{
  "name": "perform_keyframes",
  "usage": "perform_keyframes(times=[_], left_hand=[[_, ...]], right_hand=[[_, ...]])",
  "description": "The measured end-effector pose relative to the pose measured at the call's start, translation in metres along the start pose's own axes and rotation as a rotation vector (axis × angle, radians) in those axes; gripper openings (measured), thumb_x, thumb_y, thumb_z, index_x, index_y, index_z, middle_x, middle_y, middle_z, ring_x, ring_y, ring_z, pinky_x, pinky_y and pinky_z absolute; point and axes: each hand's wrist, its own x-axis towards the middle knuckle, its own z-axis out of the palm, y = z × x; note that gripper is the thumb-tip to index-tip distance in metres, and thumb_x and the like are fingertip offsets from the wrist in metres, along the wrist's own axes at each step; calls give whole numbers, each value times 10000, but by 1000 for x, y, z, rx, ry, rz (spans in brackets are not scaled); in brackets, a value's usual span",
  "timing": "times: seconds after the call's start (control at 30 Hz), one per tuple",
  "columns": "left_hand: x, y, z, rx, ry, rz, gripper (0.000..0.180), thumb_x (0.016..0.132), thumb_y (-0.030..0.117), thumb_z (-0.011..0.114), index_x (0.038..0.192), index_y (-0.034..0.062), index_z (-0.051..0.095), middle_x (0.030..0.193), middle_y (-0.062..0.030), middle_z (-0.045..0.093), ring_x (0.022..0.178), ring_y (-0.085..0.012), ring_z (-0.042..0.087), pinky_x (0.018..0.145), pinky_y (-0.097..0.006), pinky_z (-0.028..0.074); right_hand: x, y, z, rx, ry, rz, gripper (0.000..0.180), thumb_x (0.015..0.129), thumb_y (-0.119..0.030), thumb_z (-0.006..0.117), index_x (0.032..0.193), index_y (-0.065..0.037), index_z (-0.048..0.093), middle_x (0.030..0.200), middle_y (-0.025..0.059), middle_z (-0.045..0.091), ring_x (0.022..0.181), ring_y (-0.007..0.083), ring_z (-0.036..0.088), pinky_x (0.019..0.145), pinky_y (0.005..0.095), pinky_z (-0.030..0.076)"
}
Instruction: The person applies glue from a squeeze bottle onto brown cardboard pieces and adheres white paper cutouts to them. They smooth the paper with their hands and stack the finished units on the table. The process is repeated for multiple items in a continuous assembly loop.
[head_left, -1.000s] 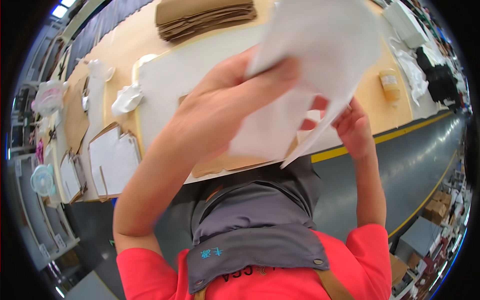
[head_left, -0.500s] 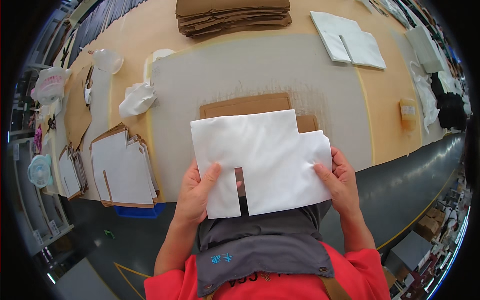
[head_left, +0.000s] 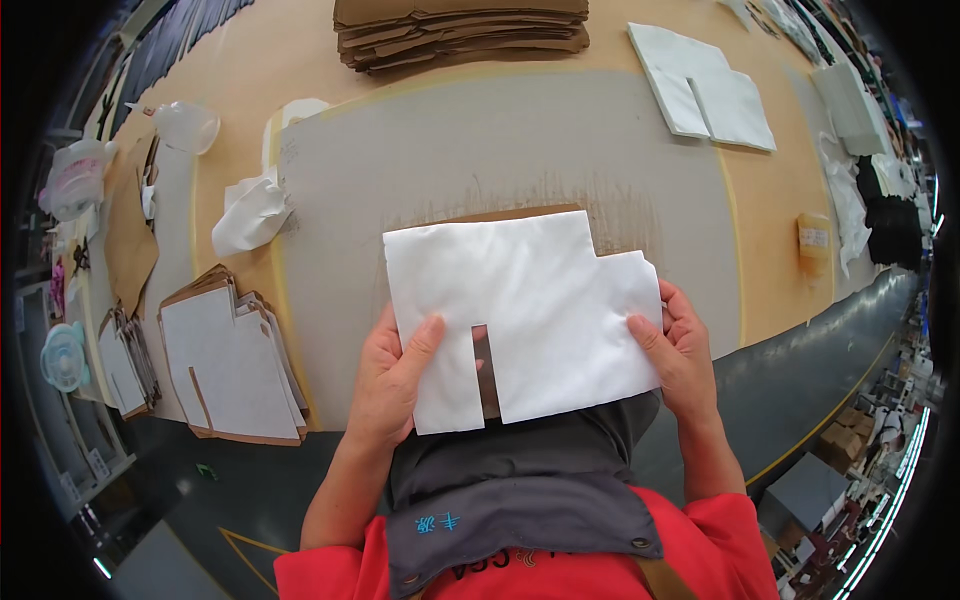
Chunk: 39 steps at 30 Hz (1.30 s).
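A white, soft-looking sheet [head_left: 545, 320] is stretched between my two hands at the near edge of the table. It has a narrow slot in its lower edge and a stepped notch at its upper right. My left hand [head_left: 392, 375] grips the left side, thumb on top. On the right side, my right hand [head_left: 684, 355] pinches the sheet between thumb and fingers. Behind the sheet, only the far edge of a brown cardboard piece [head_left: 490, 214] shows; the rest is hidden. Fingers can be glimpsed through the slot.
A stack of brown cardboard [head_left: 460, 40] lies at the far side. Similarly cut white pieces [head_left: 690, 90] rest at the far right. White-faced cardboard pieces [head_left: 225, 350] are piled at the left edge, near a crumpled white cloth [head_left: 250, 215] and a clear plastic bottle [head_left: 188, 127].
The white sheet now covers more of the brown cardboard, leaving only a thin strip visible. Both hands keep their hold on its sides. The whole view has shifted slightly.
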Motion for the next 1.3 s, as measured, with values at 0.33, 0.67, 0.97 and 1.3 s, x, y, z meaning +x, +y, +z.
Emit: perform_keyframes(times=[0.33, 0.67, 0.97, 1.3], left_hand=[[5, -2, -1, -4, 5, -26, 327, 1036, 142, 553, 1329, 7, 497, 1138, -113, 681, 889, -149, 701, 736, -335, 625], [9, -2, -4, 28, -29, -23, 373, 1036, 145, 552, 1374, 7, 477, 1218, -103, 651, 988, -158, 686, 759, -335, 624], [9, -2, -3, 22, -24, -16, 370, 1035, 144, 551, 1371, 2, 488, 1206, -97, 654, 996, -145, 676, 779, -325, 615], [4, 1, -11, 132, -63, 30, 431, 1019, 109, 595, 1410, -13, 460, 1268, -107, 636, 1067, -122, 636, 910, -269, 526]], right_hand=[[4, 0, -1, -38, 6, 19, 479, 978, -57, 626, 1393, 81, 430, 1242, 132, 644, 1122, 139, 618, 967, 274, 486], [3, 2, 0, -28, 0, 28, 481, 979, -67, 630, 1393, 80, 431, 1260, 135, 633, 1134, 143, 611, 974, 277, 482], [4, 3, 2, -26, 0, 18, 476, 984, -68, 622, 1394, 79, 428, 1262, 132, 633, 1132, 141, 610, 979, 274, 477], [3, 1, 4, -30, 8, 10, 466, 983, -70, 618, 1389, 66, 436, 1269, 127, 627, 1146, 137, 596, 989, 278, 467]])
